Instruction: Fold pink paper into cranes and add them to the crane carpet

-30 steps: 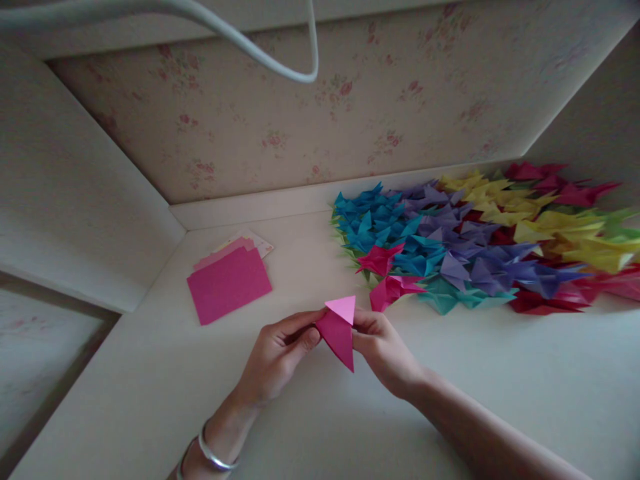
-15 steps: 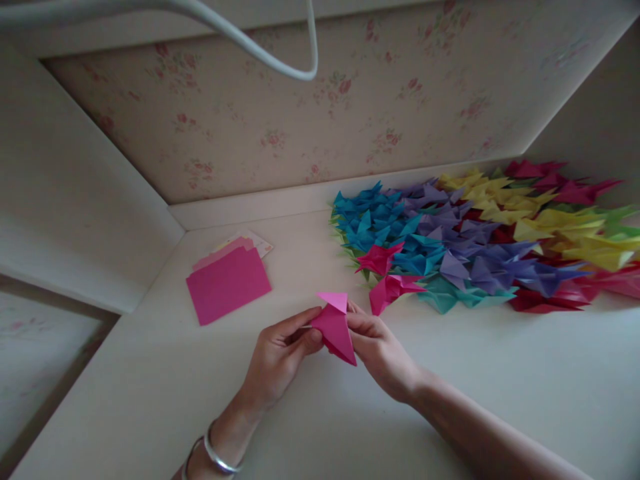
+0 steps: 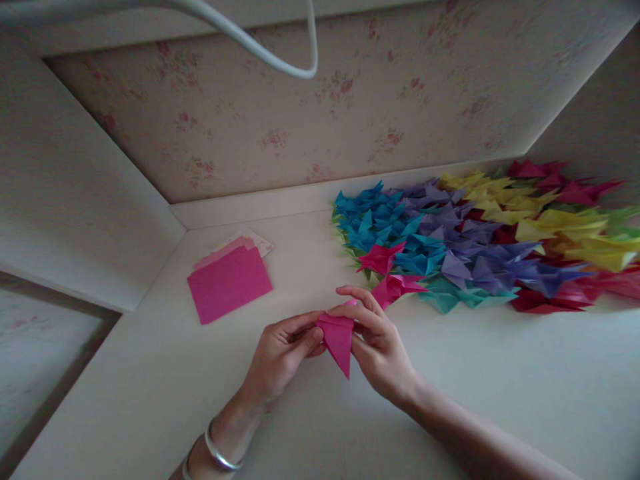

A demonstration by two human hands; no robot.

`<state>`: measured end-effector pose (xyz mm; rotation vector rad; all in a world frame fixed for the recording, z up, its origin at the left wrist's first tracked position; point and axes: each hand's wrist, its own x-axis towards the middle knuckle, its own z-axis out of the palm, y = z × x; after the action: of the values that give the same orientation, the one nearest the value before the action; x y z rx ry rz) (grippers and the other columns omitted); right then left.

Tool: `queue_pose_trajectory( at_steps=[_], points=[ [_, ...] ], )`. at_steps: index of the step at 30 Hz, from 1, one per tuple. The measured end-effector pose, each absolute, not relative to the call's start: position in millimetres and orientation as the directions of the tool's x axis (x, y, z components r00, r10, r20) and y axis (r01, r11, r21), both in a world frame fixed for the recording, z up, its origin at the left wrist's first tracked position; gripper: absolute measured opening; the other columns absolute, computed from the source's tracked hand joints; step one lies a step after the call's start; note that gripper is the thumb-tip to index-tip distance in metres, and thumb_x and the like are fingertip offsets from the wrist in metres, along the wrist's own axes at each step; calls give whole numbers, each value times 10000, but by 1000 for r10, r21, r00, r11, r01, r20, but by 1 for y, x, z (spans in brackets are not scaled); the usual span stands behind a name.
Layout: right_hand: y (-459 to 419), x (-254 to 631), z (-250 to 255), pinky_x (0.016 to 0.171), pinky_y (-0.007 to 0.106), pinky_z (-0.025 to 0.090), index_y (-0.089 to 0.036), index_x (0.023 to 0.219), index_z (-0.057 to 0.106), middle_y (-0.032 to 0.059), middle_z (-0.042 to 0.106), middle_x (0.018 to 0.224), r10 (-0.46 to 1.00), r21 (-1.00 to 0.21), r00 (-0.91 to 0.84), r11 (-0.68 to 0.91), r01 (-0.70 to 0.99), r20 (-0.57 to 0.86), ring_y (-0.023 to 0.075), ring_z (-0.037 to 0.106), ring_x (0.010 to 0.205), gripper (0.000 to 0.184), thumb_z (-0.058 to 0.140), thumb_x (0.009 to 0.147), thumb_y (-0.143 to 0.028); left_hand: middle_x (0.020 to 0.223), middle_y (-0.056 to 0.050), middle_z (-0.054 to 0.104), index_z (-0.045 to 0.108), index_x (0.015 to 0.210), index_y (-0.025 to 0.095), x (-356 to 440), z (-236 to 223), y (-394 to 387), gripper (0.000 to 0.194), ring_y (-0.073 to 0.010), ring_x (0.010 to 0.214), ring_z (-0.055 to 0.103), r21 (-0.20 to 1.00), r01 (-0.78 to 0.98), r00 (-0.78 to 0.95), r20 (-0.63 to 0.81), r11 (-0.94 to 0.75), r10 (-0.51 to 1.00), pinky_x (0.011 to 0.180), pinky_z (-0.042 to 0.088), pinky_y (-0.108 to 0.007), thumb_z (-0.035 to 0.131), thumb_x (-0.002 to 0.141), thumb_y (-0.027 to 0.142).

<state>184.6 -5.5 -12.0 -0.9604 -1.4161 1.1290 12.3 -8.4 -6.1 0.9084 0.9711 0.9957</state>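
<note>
Pink folded paper (image 3: pixel 340 343), just the one, is up front in the middle, held between two hands over a white tabletop (image 3: pixel 305 427), with its narrow point aimed back at the person. Left hand (image 3: pixel 280 360) has a pinch grip on the paper's left edge, thumb on the near face. Right hand (image 3: pixel 383 353) is on the other side, fingers curled, one laid across the top edge and another lifted off it; how firmly it grips, I can't tell. At least one silver bangle (image 3: pixel 219 455) on the left wrist. Just beyond the right hand sit two bright pink folded pieces (image 3: pixel 397 289), one behind the other, at the near left corner of one big pile of folded paper (image 3: pixel 425 233) in blue, purple, yellow, teal, red, green and pink, way too overlapped to count. Over to the left there's one stack of flat paper (image 3: pixel 230 287): one magenta sheet on top, paler ones poking out behind, number unclear. Behind it all, one floral wall panel (image 3: pixel 290 153), plus one white cable (image 3: pixel 280 67) looping down up top.
</note>
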Motion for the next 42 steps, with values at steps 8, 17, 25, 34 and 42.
queue_pose_trajectory(
  at_steps=[8,17,25,34,42],
  points=[
    [1,189,-11,813,287,493,-237,880,730,77,546,1187,956,-975,-205,222,27,212,228,557,1138,271,583,766,-39,1039,-51,786,776,1042,212,14,-5,-7,283,-202,928,728,923,-247,250,-234,296,939,845,586,-274,792,771,293],
    [0,185,-14,539,222,419,-243,1090,531,-41,580,723,979,-989,-202,-14,-145,16,124,532,611,402,663,742,-91,873,-17,800,797,939,225,10,-6,-5,187,-144,807,726,944,-188,273,-216,272,938,747,575,-194,806,756,265],
    [0,182,-13,502,217,385,-231,1059,495,-59,594,655,940,-955,-314,-207,-213,-134,117,546,542,361,670,750,-166,758,-15,772,797,886,196,10,-10,-5,186,-105,671,667,956,-180,234,-188,233,954,658,537,-171,813,744,315],
    [1,179,-12,728,287,492,-179,979,617,24,682,866,947,-959,-314,-151,-238,-71,160,640,791,180,670,824,-252,721,-23,726,744,858,138,11,-13,-2,209,-117,652,634,963,-196,69,-177,188,982,626,520,-195,773,784,331],
    [-2,184,-5,703,296,546,-173,1003,691,56,737,876,977,-976,-200,-114,-184,-77,178,689,763,291,680,854,-422,762,-29,737,726,894,137,10,-8,0,246,-138,701,662,969,-142,-38,-211,204,977,656,547,-213,744,797,363]
  ],
)
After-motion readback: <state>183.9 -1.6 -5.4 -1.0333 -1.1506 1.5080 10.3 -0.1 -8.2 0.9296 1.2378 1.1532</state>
